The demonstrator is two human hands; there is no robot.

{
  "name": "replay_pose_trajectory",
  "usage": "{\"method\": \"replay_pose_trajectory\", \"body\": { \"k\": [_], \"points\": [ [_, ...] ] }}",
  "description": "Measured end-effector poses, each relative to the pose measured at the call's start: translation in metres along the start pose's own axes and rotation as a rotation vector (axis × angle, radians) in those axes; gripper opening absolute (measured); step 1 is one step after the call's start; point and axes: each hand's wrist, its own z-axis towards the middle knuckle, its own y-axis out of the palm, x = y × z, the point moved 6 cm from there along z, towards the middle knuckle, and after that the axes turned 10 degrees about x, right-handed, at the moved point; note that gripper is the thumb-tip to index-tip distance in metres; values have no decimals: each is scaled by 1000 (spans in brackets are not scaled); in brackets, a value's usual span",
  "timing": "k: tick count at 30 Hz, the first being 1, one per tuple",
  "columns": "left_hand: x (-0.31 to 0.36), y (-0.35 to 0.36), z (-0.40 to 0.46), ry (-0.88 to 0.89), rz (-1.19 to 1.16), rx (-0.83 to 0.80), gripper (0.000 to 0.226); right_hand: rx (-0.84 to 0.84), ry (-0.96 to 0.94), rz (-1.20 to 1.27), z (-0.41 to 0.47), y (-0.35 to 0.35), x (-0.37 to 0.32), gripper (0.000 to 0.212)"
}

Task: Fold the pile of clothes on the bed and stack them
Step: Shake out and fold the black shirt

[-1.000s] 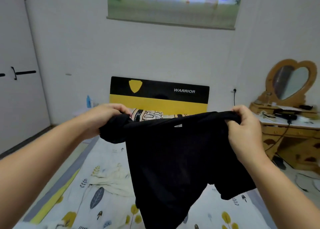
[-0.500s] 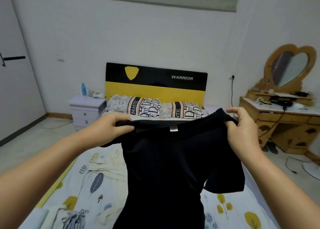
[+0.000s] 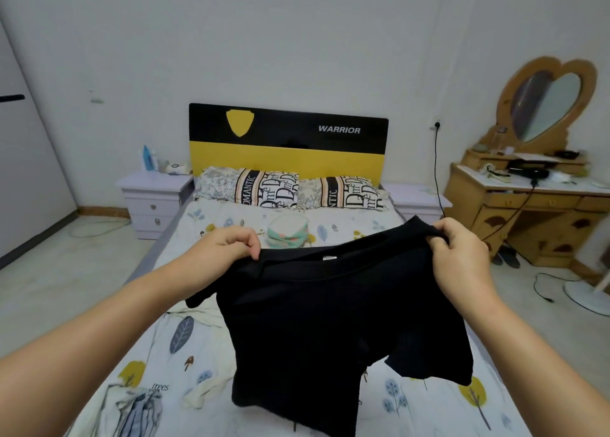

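Left hand [image 3: 227,247] pinches one shoulder of a black T-shirt [image 3: 317,331], right hand [image 3: 462,252] pinches the other; hands apart at 9 and 3 o'clock. The shirt hangs between them, long axis toward 6 o'clock, hem near the bed [image 3: 165,354]; a folded stack [image 3: 287,233] lies at 12 o'clock

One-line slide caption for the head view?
Both hands, left hand and right hand, hold a black T-shirt over the bed.
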Motion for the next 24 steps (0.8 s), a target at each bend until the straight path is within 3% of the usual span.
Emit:
{"method": "replay_pose_trajectory", "body": {
  "k": [3,5,7,11,15,18,20,23,24],
  "points": [
    [1,5,-6,97,354,-114,21,-1,6,-9,0,-7,6,20],
    [6,4,-8,196,511,-80,30,11,-12,-8,-1,-15,8,21],
    [10,-6,-7,203,424,-12,26,11,-34,8,-4,-24,8,24],
    [9,-29,-11,23,26,0,26,-29,-52,5,-12,-40,3,26],
    [21,-34,-15,70,11,143,24,-139,-63,-35,-20,-48,-5,23],
    [39,-37,-18,120,52,202,23,-126,-123,-20,-18,-69,-15,19],
    [55,-43,-17,134,-31,137,24,-123,-140,39,-15,-88,-25,7],
    [73,-47,-10,86,-266,-124,35,-192,-108,122,-4,-105,-29,32],
    [74,-46,-6,71,-295,-230,39,-209,-80,147,1,-104,-27,30]
  ]
}}
